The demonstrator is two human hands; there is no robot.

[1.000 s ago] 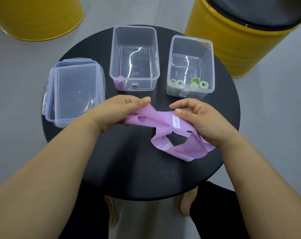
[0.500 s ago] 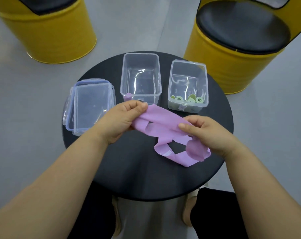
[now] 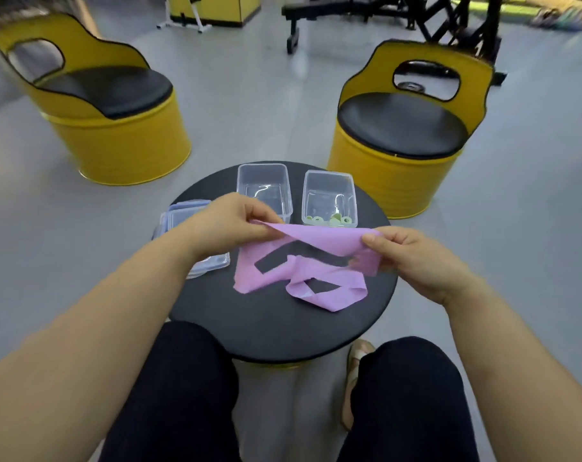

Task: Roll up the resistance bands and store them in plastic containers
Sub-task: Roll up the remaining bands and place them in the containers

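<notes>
- Far left on the round black table (image 3: 283, 328), a stack of clear lids (image 3: 179, 211) lies flat, partly hidden under the left forearm and out of play for now.
- The left hand (image 3: 229, 225) is up off the table, thumb and fingertips pinching the left end of the purple resistance band (image 3: 323, 241).
- Just behind that hand stands the middle container (image 3: 266, 185), clear and open-topped. Its near end is hidden by the knuckles, so what it holds cannot be told.
- The band's top stretch runs fairly flat from hand to hand, just above the table. Below it the rest sags onto the tabletop in a twisted, tangled loop.
- Behind it, the right container (image 3: 329, 176) already holds several green rolled bands (image 3: 329, 221) along its near wall.
- The right hand (image 3: 416, 258) pinches the band's right end, thumb on top and fingers curled beneath.
- This looks like the straightening step, with rolling not yet begun.
- To do it well, the twist in the lower loop should be shaken or pulled out first so both layers lie flat and edge to edge.
- One end can then be turned over tightly under light tension, with the edges lined up, or the roll is likely to cone and spring open in the container.
</notes>
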